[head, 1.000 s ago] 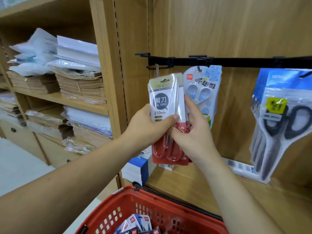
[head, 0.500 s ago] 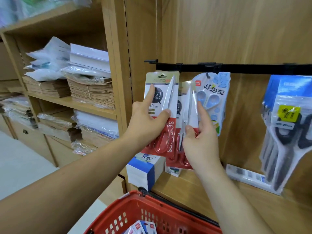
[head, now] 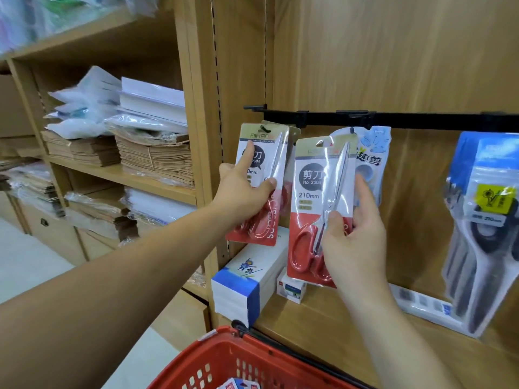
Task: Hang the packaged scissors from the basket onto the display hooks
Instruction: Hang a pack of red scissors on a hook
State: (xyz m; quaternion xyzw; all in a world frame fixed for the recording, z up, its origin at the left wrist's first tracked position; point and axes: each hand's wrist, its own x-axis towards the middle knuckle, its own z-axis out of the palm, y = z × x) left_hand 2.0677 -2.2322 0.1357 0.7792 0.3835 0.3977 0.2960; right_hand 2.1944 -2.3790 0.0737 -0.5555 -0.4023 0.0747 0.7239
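My left hand (head: 243, 192) grips a red-handled scissors pack (head: 276, 153) whose hang hole sits on the leftmost hook (head: 264, 127) under the black rail (head: 393, 120); another card shows right behind it. My right hand (head: 354, 234) holds a second identical red scissors pack (head: 311, 192) by its lower right, thumb on the front and fingers behind. This pack is off the hooks, its hole just below the rail. The red basket (head: 224, 357) is at the bottom, with packs barely showing inside.
A light-blue kids' scissors pack (head: 373, 153) hangs behind the right pack. Black-handled scissors packs (head: 483, 220) hang far right. A white-and-blue box (head: 241, 284) and a small box (head: 290, 287) stand on the wooden shelf. Paper stacks (head: 154, 158) fill the left shelves.
The two packs, held together a second ago, are now apart. My left hand raised one onto the left hook; my right hand drew the other out toward the right.
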